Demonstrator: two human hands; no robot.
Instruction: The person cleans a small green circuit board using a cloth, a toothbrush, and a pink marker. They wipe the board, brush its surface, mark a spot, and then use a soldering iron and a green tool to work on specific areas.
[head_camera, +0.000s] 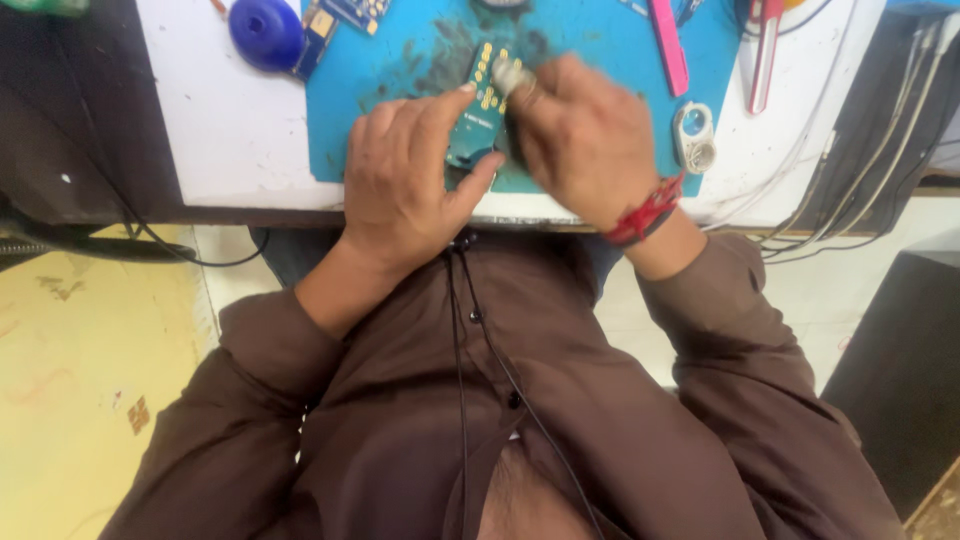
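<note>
With the left hand (405, 180) pinching the green circuit board (482, 105) and the right hand (585, 135) pinching a small grey wad (512, 73) against it, a hard rub could scrape the gold contacts (489, 78).

Packages: none can be seen near the blue mat (400, 70), nor elsewhere in the view.
Labels: no paper label or sticker shows itself on the things around the blue mat.
Signs: none in the view.
Screens: none; nothing beside the blue mat has a display that shows.
Small print: the green circuit board (480, 105) in the middle of the blue mat may carry tiny markings, but they are too small and blurred to tell.
Blurred parts: the far edge of the blue mat is cut by the frame, so things there are seen only partly.
</note>
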